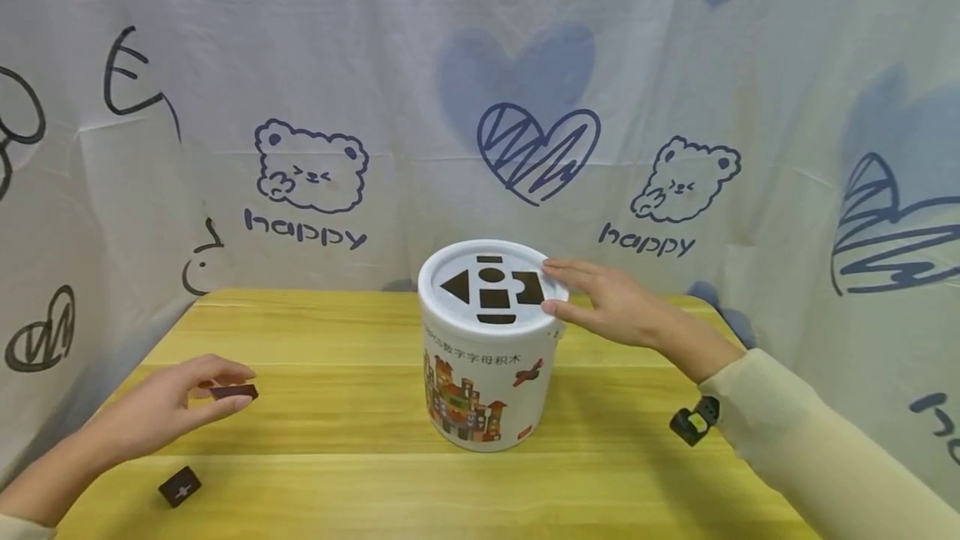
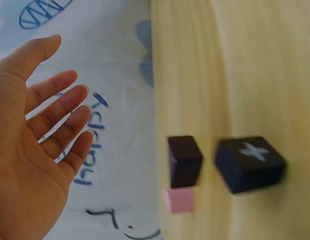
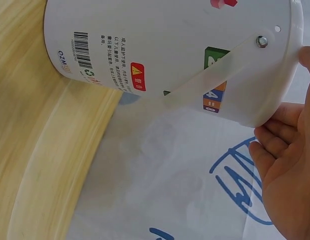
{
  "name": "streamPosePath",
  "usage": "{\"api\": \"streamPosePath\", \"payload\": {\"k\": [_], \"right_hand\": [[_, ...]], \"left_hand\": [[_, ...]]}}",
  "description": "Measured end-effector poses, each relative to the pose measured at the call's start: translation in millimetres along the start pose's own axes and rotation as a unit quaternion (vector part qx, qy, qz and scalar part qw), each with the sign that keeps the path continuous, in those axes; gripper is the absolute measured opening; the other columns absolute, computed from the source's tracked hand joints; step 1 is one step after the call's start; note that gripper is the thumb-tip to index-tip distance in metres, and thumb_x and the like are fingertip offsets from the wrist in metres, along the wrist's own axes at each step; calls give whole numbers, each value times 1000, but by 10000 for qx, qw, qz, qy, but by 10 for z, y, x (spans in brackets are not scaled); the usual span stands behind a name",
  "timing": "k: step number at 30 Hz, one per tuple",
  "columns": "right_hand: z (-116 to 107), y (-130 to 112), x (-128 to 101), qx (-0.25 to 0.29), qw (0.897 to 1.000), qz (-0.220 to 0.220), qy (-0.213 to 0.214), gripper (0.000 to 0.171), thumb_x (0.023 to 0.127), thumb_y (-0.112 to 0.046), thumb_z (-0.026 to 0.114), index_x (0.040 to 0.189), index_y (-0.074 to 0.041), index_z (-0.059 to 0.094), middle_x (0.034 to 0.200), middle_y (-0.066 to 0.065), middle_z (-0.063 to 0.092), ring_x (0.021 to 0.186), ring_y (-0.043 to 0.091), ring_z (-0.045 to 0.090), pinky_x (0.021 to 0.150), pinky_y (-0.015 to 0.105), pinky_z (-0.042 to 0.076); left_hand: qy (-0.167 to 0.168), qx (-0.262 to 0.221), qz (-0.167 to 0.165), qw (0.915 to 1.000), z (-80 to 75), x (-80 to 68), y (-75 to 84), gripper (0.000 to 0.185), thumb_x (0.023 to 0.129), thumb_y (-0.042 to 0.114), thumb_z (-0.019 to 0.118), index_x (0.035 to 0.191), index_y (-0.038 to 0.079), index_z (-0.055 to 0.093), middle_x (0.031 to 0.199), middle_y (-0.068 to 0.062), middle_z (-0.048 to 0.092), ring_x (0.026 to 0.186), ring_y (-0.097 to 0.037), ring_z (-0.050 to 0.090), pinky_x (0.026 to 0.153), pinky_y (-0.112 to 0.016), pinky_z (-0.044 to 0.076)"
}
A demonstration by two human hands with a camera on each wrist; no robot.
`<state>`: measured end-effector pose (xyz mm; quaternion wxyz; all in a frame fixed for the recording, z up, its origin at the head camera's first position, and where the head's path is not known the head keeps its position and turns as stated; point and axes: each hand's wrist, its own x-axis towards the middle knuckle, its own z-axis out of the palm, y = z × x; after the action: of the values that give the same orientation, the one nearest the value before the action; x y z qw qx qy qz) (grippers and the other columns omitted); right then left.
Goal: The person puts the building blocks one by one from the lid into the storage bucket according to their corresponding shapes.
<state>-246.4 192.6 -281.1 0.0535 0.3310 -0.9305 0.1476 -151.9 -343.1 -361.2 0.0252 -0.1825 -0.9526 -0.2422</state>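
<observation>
The dark block (image 1: 233,392) lies on the wooden table (image 1: 337,340), well apart from the white bucket (image 1: 483,373), at about 9 o'clock from it. It is small, flat and almost black. From the left wrist it shows squarish, with a pink piece (image 2: 179,200) just beside it; I cannot tell whether the pink belongs to it. A second dark block (image 1: 180,486), with a pale cross mark on its face, lies at about 8 o'clock from the bucket, near the table's front edge.

The left hand (image 1: 161,411) is around the first block. In the head view thumb and fingers seem to close on it, but the left wrist view shows the fingers spread and nearly straight, with nothing in the palm. So I judge that it holds nothing and the block is just at its fingertips.

The bucket stands upright in the middle of the table. Its lid (image 1: 450,311) has dark cut-out holes: a triangle (image 1: 456,287), a circle, bars and others. The right hand (image 1: 615,302) rests at the 3 o'clock edge of the lid, the fingers straight and flat on the rim, gripping nothing.

I judge the step to be the picking up of a block while the bucket is steadied. The next move would call for a firm pinch on the block's sides, then turning it to match a hole of its shape.

Behind the table hangs a cloth (image 1: 315,173) with bears and hearts.
</observation>
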Motion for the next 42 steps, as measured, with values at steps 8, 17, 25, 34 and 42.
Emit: {"api": "streamPosePath", "payload": {"k": [8,17,25,34,42], "right_hand": [[-3,-22,10,49,10000,-23,-9,72,96,-60,47,151,-15,39,156,4,33,141,31,33,113,55,27],[4,-21,7,46,10000,-6,29,71,96,-60,47,151,-15,40,156,4,34,140,31,33,113,55,28],[14,-17,-4,36,10000,28,43,71,96,-61,47,151,-15,40,156,3,34,140,32,34,112,56,28],[14,-19,-11,81,9999,36,53,71,96,-60,47,151,-15,40,155,4,35,140,31,33,113,56,28],[9,-20,-15,61,9999,49,74,71,96,-60,47,151,-16,39,156,4,34,140,32,33,112,56,28]], "left_hand": [[45,125,-237,9996,174,-277,-344,37,91,35,70,121,15,65,122,-4,64,103,-12,59,76,-30,53],[-551,-88,-588,9967,303,-520,-691,48,91,33,70,128,4,61,121,-14,64,96,-15,62,72,-30,54],[-1445,-650,-1024,9820,373,-625,-879,64,92,35,68,137,-6,50,129,-29,56,101,-31,65,75,-34,58],[-1701,-1362,-780,9728,378,-702,-977,56,95,25,66,132,-14,51,120,-28,62,92,10,57,71,-18,53],[-1790,-1901,-1175,9581,370,-691,-922,51,96,24,64,131,-13,53,120,-31,60,89,1,63,72,-32,58]]}}
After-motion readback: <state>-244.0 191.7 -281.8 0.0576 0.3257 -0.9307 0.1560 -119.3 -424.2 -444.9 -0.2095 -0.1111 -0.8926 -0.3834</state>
